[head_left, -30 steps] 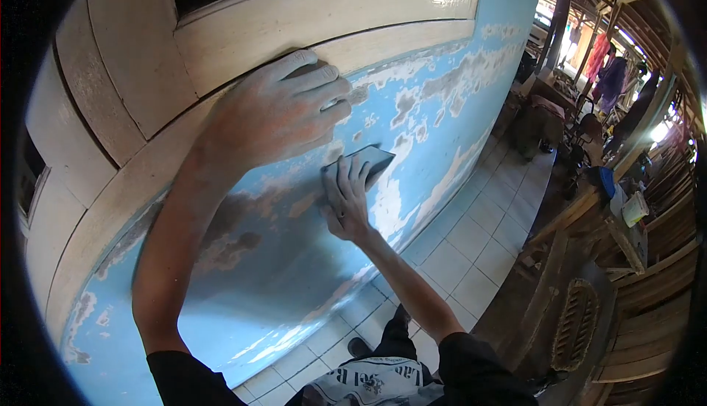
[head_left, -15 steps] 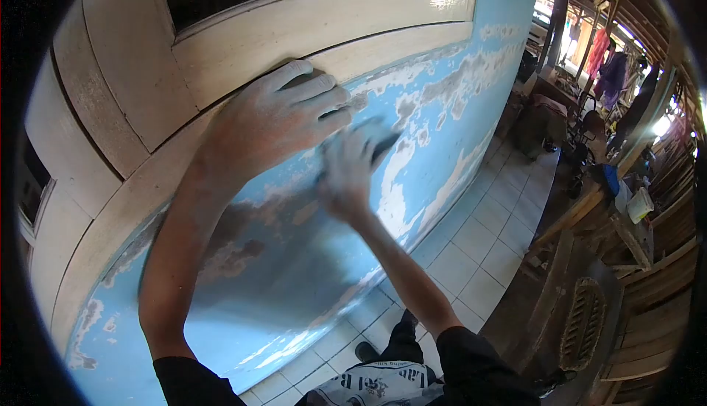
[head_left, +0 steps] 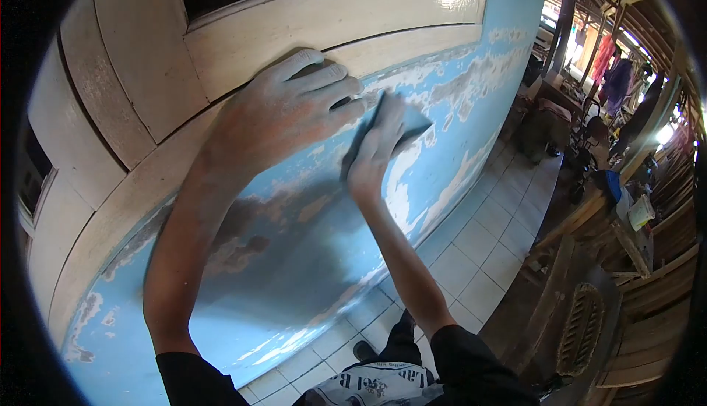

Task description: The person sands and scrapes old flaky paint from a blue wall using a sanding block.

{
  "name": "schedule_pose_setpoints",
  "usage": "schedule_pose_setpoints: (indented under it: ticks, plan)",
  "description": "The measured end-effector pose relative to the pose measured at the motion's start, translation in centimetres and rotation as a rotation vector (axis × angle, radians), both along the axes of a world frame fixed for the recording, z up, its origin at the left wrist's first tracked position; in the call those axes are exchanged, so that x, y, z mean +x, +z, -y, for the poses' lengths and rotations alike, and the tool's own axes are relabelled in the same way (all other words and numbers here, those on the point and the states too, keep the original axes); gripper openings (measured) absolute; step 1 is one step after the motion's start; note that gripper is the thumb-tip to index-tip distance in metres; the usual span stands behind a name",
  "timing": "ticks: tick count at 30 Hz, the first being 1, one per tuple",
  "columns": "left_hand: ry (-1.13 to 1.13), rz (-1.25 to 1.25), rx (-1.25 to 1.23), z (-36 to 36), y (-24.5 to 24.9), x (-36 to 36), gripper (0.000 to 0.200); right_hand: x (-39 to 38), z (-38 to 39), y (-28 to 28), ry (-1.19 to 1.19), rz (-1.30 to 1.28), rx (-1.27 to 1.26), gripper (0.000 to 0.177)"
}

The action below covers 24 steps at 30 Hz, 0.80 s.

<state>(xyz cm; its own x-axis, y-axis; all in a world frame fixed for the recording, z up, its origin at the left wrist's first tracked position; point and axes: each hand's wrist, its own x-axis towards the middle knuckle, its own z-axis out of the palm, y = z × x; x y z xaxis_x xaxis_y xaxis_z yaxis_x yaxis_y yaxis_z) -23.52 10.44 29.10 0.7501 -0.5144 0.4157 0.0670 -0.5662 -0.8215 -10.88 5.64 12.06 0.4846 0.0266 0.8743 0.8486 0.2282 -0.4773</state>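
My left hand (head_left: 283,111) rests, dusty, on the lower edge of the cream window frame (head_left: 368,19), its fingers stretched out and slightly apart. Just right of it, my right hand (head_left: 377,145) is closed on a dark grey sheet of sandpaper (head_left: 416,125) and presses it to the blue wall (head_left: 302,259). One corner of the sheet sticks out to the right of the fingers, which are a little blurred. Around both hands the blue paint is worn into white and grey patches (head_left: 401,185).
Pale floor tiles (head_left: 479,240) run along the foot of the wall. To the right stand a wooden bench (head_left: 582,325) and timber posts, with hanging cloths (head_left: 617,86) and clutter farther back. A white container (head_left: 641,212) is among the timber.
My right hand has moved up and to the right along the wall with the sandpaper. My left hand stays on the frame; the whole view has shifted slightly.
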Motion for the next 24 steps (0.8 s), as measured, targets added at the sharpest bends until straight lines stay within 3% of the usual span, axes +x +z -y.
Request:
schedule_pose_setpoints:
  ticks: [2,4,6,8,10,11,12,14,16,18,19,20,22,24]
  plan:
    - [0.005,-0.016,0.01,0.3,0.3,-0.1,0.031,-0.5,0.0,2.2,-0.041,-0.084,0.057,0.054]
    - [0.018,-0.027,0.026,0.3,0.5,-0.5,0.031,-2.2,-0.1,-1.6,-0.068,0.058,0.012,0.052]
    - [-0.066,-0.019,-0.012,0.2,0.9,-0.8,0.031,-4.2,0.9,-4.1,-0.093,0.476,-0.234,0.049]
    - [-0.022,-0.036,-0.014,0.0,1.7,-1.4,0.031,-3.0,1.4,-4.0,-0.108,0.547,-0.267,0.046]
    - [0.018,-0.055,-0.017,-0.3,2.2,-1.7,0.032,-3.0,1.8,-0.7,0.178,-0.028,0.008,0.044]
    - [-0.01,-0.024,-0.032,-0.4,2.2,-1.7,0.033,-3.2,1.7,0.1,0.012,0.012,0.003,0.042]
    - [-0.04,0.01,-0.047,-0.4,2.2,-1.7,0.033,-3.7,1.8,-0.3,0.015,0.013,0.0,0.042]
    - [-0.043,0.042,-0.023,-0.7,1.7,-1.4,0.034,-4.9,2.2,-1.5,-0.09,0.471,-0.224,0.043]
    - [-0.045,0.074,0.006,-0.9,1.7,-1.2,0.036,-4.3,2.5,-1.4,-0.092,0.59,-0.239,0.043]
    - [-0.045,0.068,-0.018,-0.8,1.8,-1.2,0.035,-3.8,2.6,-0.7,0.249,-0.117,-0.14,0.046]
    - [-0.043,0.068,-0.023,-0.7,1.7,-1.2,0.035,-4.1,2.4,0.2,0.046,-0.061,-0.054,0.045]
    - [-0.016,0.071,0.001,-0.5,1.8,-1.2,0.034,-4.6,2.0,-0.3,0.047,-0.061,-0.058,0.045]
    - [0.008,0.074,0.023,-0.4,1.7,-1.2,0.033,-5.7,1.3,-2.2,-0.081,0.445,-0.164,0.047]
    - [0.008,0.07,0.045,-0.5,1.8,-1.0,0.031,-5.0,1.0,-3.1,-0.003,0.572,-0.213,0.04]
